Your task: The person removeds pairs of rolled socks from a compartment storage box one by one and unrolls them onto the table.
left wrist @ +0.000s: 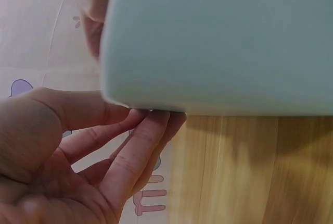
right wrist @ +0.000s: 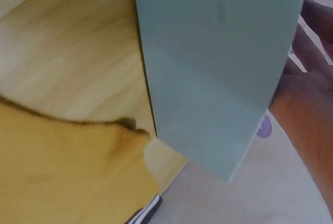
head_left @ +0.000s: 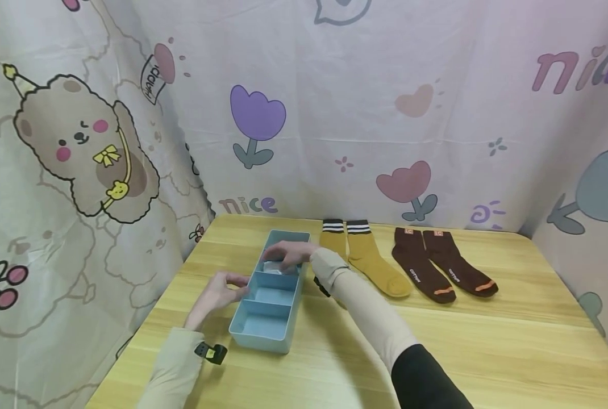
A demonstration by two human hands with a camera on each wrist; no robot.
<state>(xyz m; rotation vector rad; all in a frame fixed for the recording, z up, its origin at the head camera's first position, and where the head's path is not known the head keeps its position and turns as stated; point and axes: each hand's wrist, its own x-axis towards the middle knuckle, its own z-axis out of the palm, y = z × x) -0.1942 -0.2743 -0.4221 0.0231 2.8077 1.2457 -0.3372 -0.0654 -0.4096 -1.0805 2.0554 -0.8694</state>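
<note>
A light blue box [head_left: 265, 342] with three compartments in a row stands on the table. My left hand [head_left: 221, 294] is at its left side. In the left wrist view, the left hand's fingertips [left wrist: 156, 122] touch the box beside a corner. My right hand [head_left: 290, 253] reaches down into the far compartment, over a small whitish thing [head_left: 272, 268] whose kind is unclear. Its fingertips are partly hidden there, so its hold cannot be told. The box wall [right wrist: 208, 73] blocks the right wrist view of those fingers.
Yellow socks [head_left: 373, 261] with black-and-white striped cuffs lie right of the box, partly behind my right forearm. Farther right is a pair of dark brown socks [head_left: 421, 267]. A patterned curtain [head_left: 329, 113] hangs behind the wooden table [head_left: 488, 352].
</note>
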